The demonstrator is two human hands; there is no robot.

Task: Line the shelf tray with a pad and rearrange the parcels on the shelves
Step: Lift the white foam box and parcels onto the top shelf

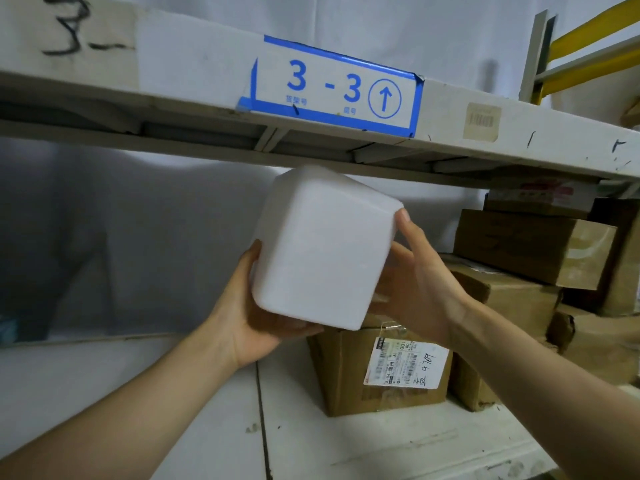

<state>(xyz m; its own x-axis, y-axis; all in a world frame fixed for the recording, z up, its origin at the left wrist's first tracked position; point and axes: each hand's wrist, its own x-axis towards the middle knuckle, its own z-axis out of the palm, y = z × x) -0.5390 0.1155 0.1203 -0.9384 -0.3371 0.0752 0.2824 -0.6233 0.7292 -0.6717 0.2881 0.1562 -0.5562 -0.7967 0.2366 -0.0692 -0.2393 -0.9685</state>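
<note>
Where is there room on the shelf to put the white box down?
Bare shelf board lies left of the labelled cardboard box, back to the white wall. The right side is crowded with stacked cardboard boxes. Both hands hold the white foam box.

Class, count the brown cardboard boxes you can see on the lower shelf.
4, possibly more hidden. Labelled box in front; one behind it to the right; one stacked on top; one at far right edge.

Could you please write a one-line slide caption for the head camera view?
Both hands, left hand and right hand, hold a white foam box beneath shelf label 3-3, beside stacked cardboard parcels.
</note>
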